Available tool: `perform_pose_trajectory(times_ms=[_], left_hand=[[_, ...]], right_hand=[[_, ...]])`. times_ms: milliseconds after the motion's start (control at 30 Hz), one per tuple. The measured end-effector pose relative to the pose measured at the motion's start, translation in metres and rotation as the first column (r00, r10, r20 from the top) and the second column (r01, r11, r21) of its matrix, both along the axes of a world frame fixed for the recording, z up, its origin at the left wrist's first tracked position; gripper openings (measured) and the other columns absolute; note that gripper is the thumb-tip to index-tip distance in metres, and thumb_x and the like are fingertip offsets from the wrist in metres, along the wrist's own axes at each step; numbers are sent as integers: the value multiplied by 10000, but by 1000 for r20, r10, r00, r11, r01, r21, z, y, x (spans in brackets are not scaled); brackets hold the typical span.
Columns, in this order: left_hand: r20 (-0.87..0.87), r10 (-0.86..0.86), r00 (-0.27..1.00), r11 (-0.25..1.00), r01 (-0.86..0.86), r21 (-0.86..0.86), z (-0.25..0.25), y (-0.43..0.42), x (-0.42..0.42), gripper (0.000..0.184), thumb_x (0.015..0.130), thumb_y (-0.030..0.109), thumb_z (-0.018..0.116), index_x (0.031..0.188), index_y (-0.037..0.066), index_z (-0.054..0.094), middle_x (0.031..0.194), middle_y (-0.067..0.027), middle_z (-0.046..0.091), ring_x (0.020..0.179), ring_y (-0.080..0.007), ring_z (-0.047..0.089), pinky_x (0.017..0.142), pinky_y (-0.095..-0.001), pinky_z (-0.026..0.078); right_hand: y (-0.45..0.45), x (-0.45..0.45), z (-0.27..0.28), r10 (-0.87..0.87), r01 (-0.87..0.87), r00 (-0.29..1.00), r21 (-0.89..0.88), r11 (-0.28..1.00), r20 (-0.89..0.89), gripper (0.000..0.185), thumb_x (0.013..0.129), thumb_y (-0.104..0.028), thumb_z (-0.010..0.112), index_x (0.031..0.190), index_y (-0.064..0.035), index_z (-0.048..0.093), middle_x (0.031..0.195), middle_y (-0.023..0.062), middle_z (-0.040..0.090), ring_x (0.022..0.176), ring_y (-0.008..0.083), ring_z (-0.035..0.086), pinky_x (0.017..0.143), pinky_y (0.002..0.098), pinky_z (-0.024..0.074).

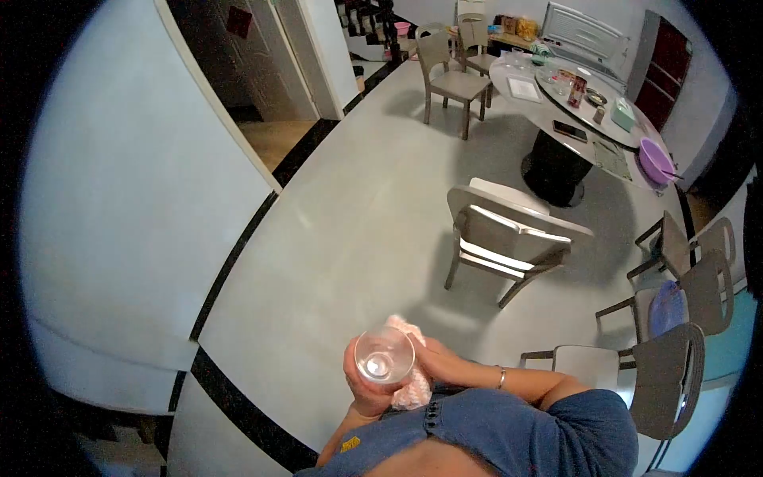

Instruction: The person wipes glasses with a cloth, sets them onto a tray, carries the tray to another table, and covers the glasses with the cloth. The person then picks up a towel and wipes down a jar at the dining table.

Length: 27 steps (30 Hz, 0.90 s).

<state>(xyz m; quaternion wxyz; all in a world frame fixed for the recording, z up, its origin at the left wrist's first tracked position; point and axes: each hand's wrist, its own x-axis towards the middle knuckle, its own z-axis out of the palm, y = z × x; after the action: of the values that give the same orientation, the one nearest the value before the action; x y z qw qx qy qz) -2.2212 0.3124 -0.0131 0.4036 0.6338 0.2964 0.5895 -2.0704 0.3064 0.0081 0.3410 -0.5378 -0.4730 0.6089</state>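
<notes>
A clear drinking glass (385, 350) is held in front of my body, its round mouth facing up toward the camera. My left hand (359, 385) is wrapped around its left side. A pink-and-white cloth (413, 391) lies against the glass's right side. My right hand (427, 358) grips this cloth beside the glass; most of its fingers are hidden by the cloth and glass.
A chair (509, 230) stands ahead, before a round table (548, 119) bearing a phone (570, 131), a purple basin (656, 161) and several other items. More chairs (668, 374) line the right side. A white wall (143, 175) rises at left, beside a doorway (262, 87).
</notes>
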Motion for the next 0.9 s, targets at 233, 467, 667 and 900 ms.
perform_pose_trajectory(times_ms=[233,467,667,900], left_hand=[[-175,-177,968,931,107,-349,-19,105,-13,744,621,310,714,1164,14,301,1069,-120,459,956,-215,472,794,-321,400],[-32,-351,936,784,275,-557,15,231,5,636,686,352,653,1146,35,349,1072,-78,454,990,-182,443,843,-300,361],[538,-314,782,250,615,-748,29,319,26,637,799,520,354,1222,52,266,1139,-120,421,1016,-239,449,847,-337,390],[648,-436,625,-1,719,-695,13,416,55,541,852,450,255,1235,68,232,1167,-129,394,1013,-261,453,745,-371,459]], right_hand=[[96,10,9,-121,-180,941,771,610,315,429,762,-318,510,1084,-41,451,1048,159,467,1011,302,424,913,375,279],[220,14,4,-150,-157,956,870,468,253,291,725,-314,553,829,-44,521,595,122,479,539,313,468,492,395,368],[298,36,8,-94,79,995,894,441,-42,161,700,-185,577,773,-47,539,582,133,469,515,318,453,469,373,360],[365,53,0,-291,262,956,583,769,-45,165,788,-131,498,864,6,551,712,96,568,620,143,532,551,265,421]])
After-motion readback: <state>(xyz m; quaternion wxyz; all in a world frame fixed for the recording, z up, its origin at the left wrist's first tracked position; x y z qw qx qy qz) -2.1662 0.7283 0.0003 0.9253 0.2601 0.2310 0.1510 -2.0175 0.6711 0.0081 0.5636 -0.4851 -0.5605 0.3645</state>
